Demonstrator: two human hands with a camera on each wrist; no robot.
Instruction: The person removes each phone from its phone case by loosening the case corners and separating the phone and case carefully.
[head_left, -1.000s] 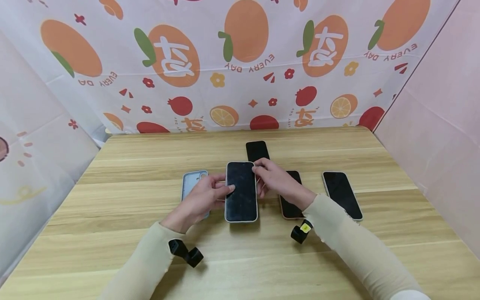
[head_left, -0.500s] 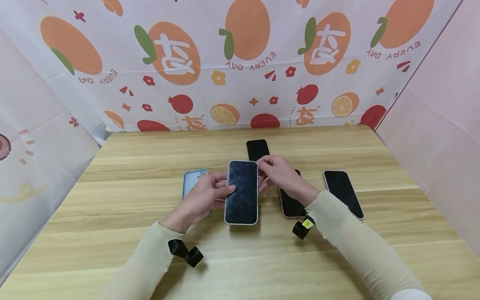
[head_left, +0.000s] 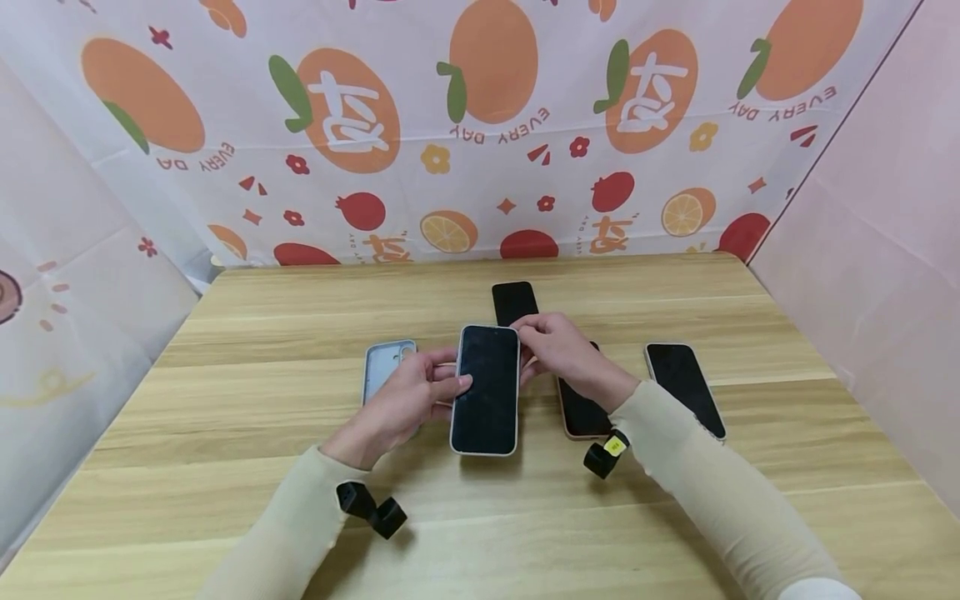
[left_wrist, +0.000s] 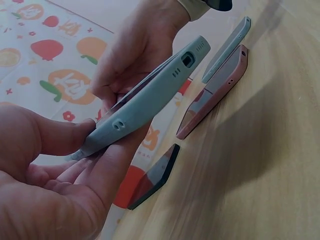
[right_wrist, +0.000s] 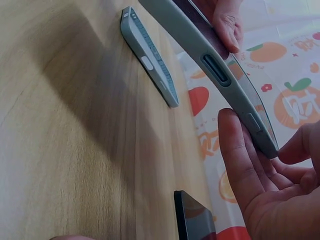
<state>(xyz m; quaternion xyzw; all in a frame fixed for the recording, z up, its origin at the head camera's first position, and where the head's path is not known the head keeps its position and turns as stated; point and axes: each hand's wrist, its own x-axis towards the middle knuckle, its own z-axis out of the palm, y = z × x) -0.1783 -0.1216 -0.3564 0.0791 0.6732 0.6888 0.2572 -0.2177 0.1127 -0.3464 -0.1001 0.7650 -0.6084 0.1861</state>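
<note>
Left hand (head_left: 397,400) had its thumb on the left edge of the phone's (head_left: 487,392) dark screen and its fingers curled behind, gripping it. Right hand (head_left: 564,354) pinched the upper right corner, thumb close to the fingers across the rim. Face up and tilted, the phone was raised over the wooden table (head_left: 525,533), near the middle. It wore a pale blue-green cover (left_wrist: 145,102), with a port opening at the bottom end and an oblong slot along one side. Partly hidden by the left hand lay a loose light-blue case (head_left: 381,367); beyond the phone, a black phone (head_left: 513,302); to the right, a pink-edged phone (head_left: 583,410) and a white-edged phone (head_left: 684,387).
</note>
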